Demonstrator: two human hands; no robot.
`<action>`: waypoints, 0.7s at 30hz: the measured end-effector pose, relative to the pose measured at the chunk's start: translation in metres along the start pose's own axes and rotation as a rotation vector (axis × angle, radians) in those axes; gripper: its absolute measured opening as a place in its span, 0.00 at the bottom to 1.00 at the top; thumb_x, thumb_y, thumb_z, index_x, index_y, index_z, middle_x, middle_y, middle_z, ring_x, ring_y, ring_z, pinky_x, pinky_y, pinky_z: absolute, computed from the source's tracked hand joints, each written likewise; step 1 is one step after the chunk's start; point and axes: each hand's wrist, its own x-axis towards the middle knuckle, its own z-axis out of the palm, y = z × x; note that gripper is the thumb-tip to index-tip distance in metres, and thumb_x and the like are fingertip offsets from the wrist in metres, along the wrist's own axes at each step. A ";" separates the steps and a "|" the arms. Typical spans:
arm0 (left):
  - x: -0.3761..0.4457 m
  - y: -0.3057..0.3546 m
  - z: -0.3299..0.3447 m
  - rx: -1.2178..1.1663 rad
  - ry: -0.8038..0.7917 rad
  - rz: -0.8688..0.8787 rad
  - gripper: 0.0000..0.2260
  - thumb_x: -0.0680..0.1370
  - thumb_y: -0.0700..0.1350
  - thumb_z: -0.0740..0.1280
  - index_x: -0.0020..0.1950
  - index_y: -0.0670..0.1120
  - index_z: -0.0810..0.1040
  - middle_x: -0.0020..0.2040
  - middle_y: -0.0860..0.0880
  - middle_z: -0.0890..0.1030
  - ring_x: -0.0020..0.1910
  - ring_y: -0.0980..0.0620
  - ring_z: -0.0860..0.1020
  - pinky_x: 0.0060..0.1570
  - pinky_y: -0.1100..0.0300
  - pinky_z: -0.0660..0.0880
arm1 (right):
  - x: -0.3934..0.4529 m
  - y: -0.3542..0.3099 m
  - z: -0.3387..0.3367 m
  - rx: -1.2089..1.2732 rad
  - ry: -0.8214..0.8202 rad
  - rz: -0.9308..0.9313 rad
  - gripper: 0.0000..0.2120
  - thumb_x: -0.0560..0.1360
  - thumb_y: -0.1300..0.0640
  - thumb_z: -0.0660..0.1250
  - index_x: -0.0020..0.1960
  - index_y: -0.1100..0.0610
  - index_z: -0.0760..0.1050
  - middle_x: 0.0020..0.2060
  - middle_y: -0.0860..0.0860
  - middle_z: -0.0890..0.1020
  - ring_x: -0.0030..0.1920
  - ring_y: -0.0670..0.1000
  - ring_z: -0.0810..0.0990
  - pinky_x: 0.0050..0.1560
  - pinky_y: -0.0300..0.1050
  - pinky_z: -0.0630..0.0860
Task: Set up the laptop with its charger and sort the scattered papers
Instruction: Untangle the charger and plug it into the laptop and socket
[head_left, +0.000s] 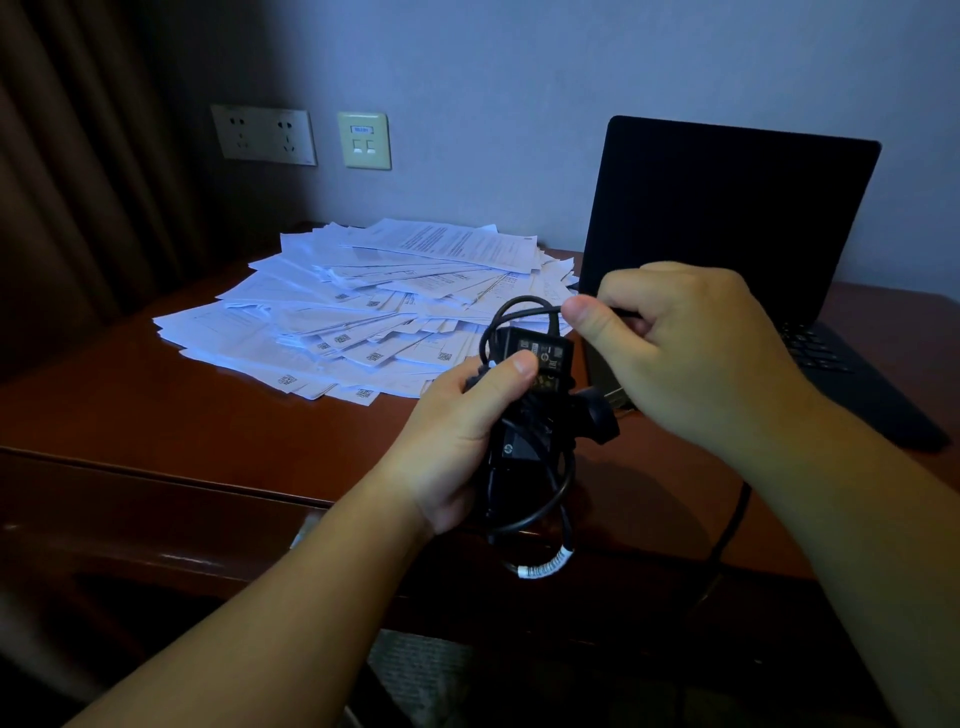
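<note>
My left hand (457, 441) grips a black laptop charger brick (540, 364) with its cable coiled around it, held above the desk's front edge. My right hand (680, 343) pinches a strand of the black charger cable (524, 306) just above the brick. A loop of cable with a white tag (545, 566) hangs below. An open black laptop (727, 218) with a dark screen stands on the right of the desk. White printed papers (363, 301) lie scattered in an overlapping heap on the left half of the desk.
The desk (156, 415) is dark glossy wood. On the wall behind the papers are a double power socket (264, 135) and a network socket plate (364, 140). A brown curtain (78, 182) hangs at the left. Another black cable (727, 530) drops over the desk's front edge.
</note>
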 end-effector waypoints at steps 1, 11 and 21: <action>0.001 -0.001 0.000 0.012 -0.012 0.006 0.21 0.72 0.53 0.73 0.57 0.39 0.82 0.52 0.35 0.84 0.49 0.39 0.84 0.49 0.49 0.82 | 0.003 0.000 0.000 0.000 0.005 0.004 0.23 0.77 0.36 0.56 0.29 0.48 0.64 0.27 0.46 0.68 0.30 0.48 0.70 0.32 0.45 0.61; -0.001 -0.002 0.001 0.121 -0.072 0.032 0.22 0.69 0.51 0.75 0.58 0.40 0.81 0.52 0.38 0.86 0.49 0.43 0.85 0.50 0.53 0.82 | 0.025 0.015 0.006 0.057 -0.083 0.080 0.27 0.81 0.40 0.62 0.32 0.58 0.68 0.26 0.54 0.69 0.30 0.54 0.69 0.32 0.49 0.63; 0.000 -0.002 -0.001 0.029 -0.100 0.039 0.21 0.65 0.54 0.73 0.51 0.41 0.84 0.48 0.38 0.84 0.45 0.42 0.83 0.46 0.50 0.81 | 0.022 0.047 0.011 0.072 -0.311 0.400 0.24 0.82 0.43 0.62 0.34 0.56 0.81 0.32 0.53 0.83 0.37 0.56 0.83 0.47 0.53 0.81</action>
